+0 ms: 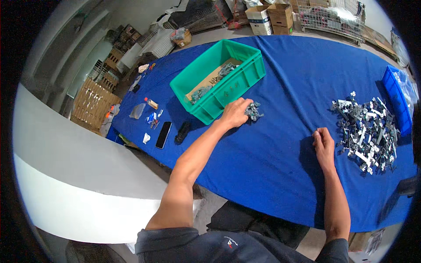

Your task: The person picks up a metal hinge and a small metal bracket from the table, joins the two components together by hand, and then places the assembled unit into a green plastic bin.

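Observation:
My left hand (235,113) is reaching over the blue cloth beside the green crate. Its curled fingers are closed at the edge of a small clump of grey parts (254,112), and the fingertips are partly hidden. Further right, my right hand (323,147) is held low over the cloth with thumb and fingers pinched together. A tiny dark tip shows at those fingers, too small to name. Inside the green crate (239,93), more grey parts (202,93) lie on a cardboard sheet. To the right of my right hand spreads a large pile of mixed white, grey and black parts (368,131).
A blue bin (398,103) holding clear plastic bags stands at the right edge. Left of the crate lie a phone (163,135), a black object (182,132), a small bottle (151,103) and scissors (152,66). Boxes (280,18) and wire cages stand behind the table.

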`<state>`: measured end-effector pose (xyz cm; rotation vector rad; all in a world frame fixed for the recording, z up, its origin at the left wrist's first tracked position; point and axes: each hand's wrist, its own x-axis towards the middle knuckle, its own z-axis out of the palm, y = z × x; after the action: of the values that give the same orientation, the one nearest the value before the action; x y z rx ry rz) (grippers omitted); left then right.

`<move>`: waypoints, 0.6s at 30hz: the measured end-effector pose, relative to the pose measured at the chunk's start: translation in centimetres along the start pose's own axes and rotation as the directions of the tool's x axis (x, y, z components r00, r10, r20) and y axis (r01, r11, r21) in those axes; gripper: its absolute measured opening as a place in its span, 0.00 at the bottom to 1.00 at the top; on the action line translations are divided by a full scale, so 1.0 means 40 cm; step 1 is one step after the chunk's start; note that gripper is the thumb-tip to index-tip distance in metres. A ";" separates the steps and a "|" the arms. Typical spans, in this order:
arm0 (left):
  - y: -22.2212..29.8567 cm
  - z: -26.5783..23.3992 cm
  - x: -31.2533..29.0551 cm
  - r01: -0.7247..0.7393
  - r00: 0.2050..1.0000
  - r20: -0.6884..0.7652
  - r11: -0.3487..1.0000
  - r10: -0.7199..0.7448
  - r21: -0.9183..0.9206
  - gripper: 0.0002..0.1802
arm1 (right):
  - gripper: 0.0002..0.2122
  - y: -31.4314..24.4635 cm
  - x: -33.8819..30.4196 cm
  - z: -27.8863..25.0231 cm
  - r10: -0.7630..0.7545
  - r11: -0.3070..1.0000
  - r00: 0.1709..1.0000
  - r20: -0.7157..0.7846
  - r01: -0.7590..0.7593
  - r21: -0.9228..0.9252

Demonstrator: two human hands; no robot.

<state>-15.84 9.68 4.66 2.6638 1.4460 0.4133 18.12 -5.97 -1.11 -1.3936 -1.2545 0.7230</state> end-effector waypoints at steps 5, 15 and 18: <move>0.066 -0.093 0.047 -0.171 0.974 -0.171 0.976 0.146 -0.138 0.29 | 0.08 0.012 0.002 -0.002 0.019 1.000 1.000 -0.008 -0.019 -0.024; -0.215 -0.297 0.370 0.003 0.991 -0.129 0.952 0.038 0.305 0.41 | 0.06 -0.015 -0.019 -0.015 0.086 0.993 0.996 0.005 -0.085 -0.077; -0.306 -0.219 0.444 -0.098 0.994 -0.004 0.928 0.106 0.360 0.41 | 0.05 -0.013 -0.032 -0.014 0.126 0.992 0.992 0.025 -0.126 -0.008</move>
<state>-18.95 30.72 14.12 3.0375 1.5235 0.2010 18.15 -7.40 -0.74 -1.4826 -1.1973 0.8260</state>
